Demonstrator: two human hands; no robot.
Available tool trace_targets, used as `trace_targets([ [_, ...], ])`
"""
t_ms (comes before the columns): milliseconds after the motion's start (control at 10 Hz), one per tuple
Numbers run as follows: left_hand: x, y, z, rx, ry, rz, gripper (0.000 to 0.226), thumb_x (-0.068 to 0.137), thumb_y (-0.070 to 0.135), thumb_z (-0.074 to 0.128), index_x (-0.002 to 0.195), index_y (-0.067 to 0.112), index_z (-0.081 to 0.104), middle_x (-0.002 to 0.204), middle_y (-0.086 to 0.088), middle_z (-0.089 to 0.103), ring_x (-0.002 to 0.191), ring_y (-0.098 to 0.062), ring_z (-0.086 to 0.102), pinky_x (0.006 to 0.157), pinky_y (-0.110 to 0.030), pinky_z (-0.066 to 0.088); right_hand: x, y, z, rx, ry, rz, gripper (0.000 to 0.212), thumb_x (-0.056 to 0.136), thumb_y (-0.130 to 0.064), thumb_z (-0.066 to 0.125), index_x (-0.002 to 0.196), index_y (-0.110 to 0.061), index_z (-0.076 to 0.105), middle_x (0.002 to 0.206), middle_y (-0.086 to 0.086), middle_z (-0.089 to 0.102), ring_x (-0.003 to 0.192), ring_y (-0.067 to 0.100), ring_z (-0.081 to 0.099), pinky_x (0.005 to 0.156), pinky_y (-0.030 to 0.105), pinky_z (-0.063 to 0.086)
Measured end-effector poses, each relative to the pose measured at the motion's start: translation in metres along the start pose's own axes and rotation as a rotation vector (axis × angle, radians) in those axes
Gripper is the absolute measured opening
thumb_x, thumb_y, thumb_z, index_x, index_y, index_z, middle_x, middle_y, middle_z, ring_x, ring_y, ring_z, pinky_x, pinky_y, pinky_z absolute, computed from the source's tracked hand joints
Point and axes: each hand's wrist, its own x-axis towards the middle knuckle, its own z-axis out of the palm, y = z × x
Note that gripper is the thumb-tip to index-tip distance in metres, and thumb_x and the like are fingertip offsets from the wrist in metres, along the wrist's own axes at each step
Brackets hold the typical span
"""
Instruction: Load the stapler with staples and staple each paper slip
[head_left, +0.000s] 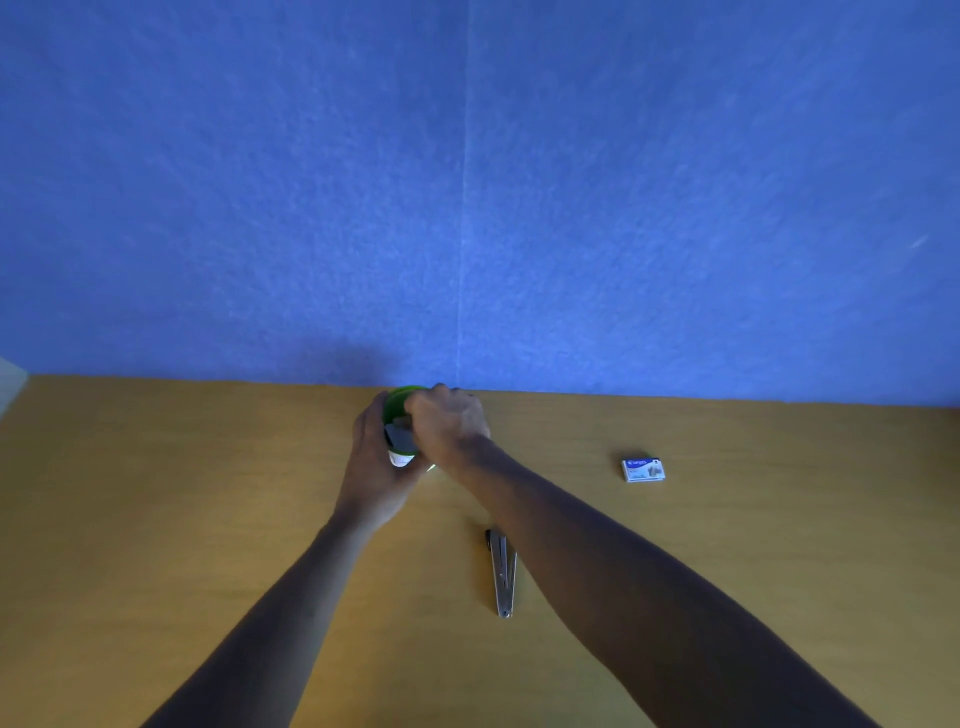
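Observation:
A green cup-like container (397, 402) stands near the far edge of the wooden table, with something dark and something white showing inside it. My left hand (371, 457) wraps around its left side. My right hand (449, 423) reaches over its rim with fingers curled into it; what they hold is hidden. A metal stapler (501, 574) lies flat on the table, partly under my right forearm. A small white and blue staple box (642, 469) lies to the right.
The wooden table (182, 519) ends at a blue felt wall (467, 208) right behind the container. A pale object (10, 384) shows at the far left edge.

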Motion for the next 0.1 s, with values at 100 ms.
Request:
trace_targets([
  [100,-0.0022,0.0068,-0.0010,0.015,-0.008,0.019,0.085,0.071,0.031,0.083,0.142,0.026,0.035,0.145,0.006,0.036,0.132,-0.002,0.033,0.104,-0.029,0.040,-0.0103,0.0064,0.0018,0.105,0.113,0.002,0.030,0.101,-0.038,0.044,0.105,-0.018,0.066,0.099,0.009,0.066,0.093,0.033,0.064,0.068,0.032,0.037],
])
